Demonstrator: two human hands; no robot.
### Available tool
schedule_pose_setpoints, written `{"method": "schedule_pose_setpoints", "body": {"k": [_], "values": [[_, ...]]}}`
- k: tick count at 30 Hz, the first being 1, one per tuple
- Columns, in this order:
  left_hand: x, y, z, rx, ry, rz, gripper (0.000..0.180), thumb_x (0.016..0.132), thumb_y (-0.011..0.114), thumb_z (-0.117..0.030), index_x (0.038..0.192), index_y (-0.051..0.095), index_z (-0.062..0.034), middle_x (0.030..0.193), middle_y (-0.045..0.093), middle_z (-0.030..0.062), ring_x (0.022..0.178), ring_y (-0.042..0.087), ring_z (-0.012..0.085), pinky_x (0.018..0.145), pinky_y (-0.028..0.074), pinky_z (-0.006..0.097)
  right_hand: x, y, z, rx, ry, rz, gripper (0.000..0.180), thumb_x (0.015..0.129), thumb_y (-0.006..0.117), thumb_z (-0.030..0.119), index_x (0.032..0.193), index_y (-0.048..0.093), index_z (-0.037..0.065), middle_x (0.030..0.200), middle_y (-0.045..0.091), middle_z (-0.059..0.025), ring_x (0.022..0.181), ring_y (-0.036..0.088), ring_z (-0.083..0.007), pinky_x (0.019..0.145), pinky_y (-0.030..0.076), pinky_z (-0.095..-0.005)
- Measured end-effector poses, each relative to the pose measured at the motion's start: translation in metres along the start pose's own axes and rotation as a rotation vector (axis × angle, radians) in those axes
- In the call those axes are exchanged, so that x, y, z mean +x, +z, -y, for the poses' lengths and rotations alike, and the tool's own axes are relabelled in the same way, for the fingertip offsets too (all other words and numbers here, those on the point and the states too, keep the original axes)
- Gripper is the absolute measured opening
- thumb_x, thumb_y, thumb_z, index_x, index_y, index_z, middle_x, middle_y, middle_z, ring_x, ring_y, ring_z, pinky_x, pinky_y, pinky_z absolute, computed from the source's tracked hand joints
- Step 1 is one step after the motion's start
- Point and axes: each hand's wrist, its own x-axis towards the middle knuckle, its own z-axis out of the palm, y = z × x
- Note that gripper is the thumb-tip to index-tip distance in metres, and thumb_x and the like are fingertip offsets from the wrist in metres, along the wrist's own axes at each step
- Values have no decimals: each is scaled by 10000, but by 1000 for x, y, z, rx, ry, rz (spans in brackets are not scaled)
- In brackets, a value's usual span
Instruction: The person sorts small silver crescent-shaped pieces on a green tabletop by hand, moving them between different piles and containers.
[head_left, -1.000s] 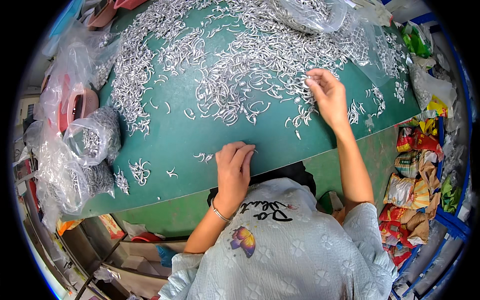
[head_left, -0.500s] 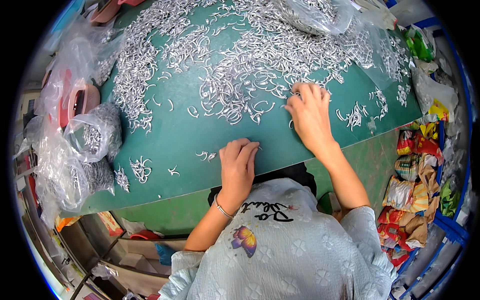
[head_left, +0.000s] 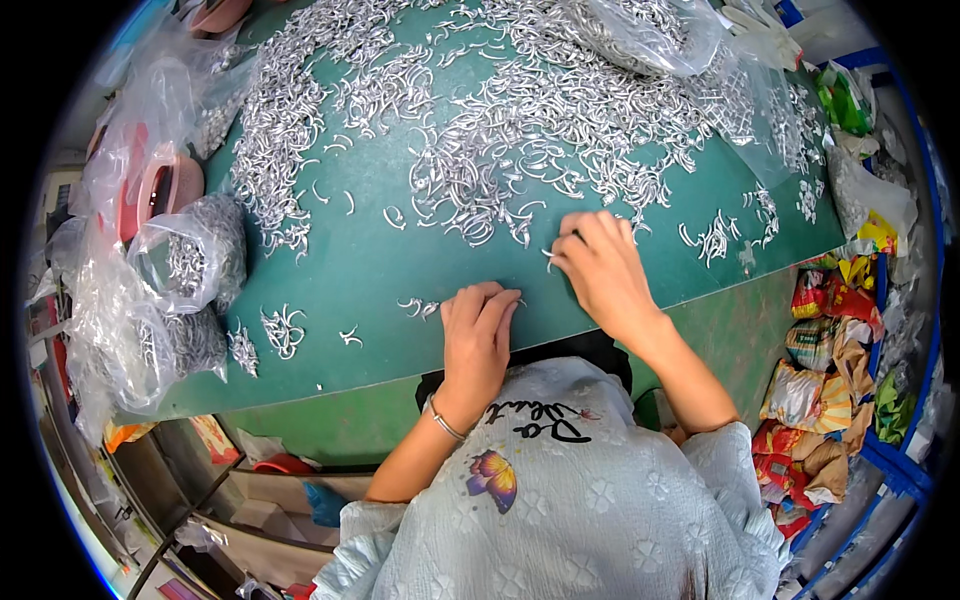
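Observation:
Near the table's front edge, my left hand (head_left: 476, 328) pinches a small curved silvery piece (head_left: 521, 301), its tip showing beside the thumb. Farther right and a little higher, my right hand (head_left: 606, 268) is closed in a pinch, and another small curved silvery piece (head_left: 548, 254) juts out from its fingertips. The two hands are apart. Beyond them spreads a large pile of similar curved silvery pieces (head_left: 470, 185) on the green tabletop (head_left: 380, 270). A few loose pieces (head_left: 418, 307) lie just left of my left hand.
Clear plastic bags (head_left: 185, 260) filled with pieces stand at the left beside a pink basket (head_left: 186, 185). Another clear bag (head_left: 650, 45) lies over the pile at the back right. Small heaps (head_left: 712, 238) lie to the right. Colourful packets (head_left: 800, 390) fill a blue rack (head_left: 905, 470).
My right hand has come back from the pile's near edge toward my left hand, with a curved silvery piece at its fingertips. My left hand has stayed nearly in place.

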Motion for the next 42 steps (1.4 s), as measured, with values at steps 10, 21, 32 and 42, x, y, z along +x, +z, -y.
{"method": "schedule_pose_setpoints", "body": {"k": [10,21,32,42], "values": [[0,0,0,-20,1,2,205,799,680,37,991,665,-35,958,606,88,851,563,257,769,408,345,41,24,-21,-117,19,-56,78,810,654,51,868,605,36,897,551,-98,885,510,-280,772,377,-394],[-1,2,1,-19,2,3,197,806,678,18,993,660,-42,953,603,76,866,568,250,778,401,352,-38,-58,-58,-366,410,-231,111,843,641,40,920,564,17,980,550,-134,946,504,-324,816,378,-425],[3,8,-5,-22,41,52,193,819,667,6,1006,649,-40,958,594,77,881,563,254,790,394,362,-8,-35,-23,-235,308,-102,592,778,771,258,1265,527,25,1357,435,-190,1255,397,-383,1010,326,-521],[3,4,-6,-20,44,48,194,817,661,18,1004,647,-36,946,596,83,870,566,260,788,392,359,9,27,-18,80,197,-284,218,813,626,-36,1026,633,5,1087,588,-128,1019,518,-354,842,432,-431]]}}
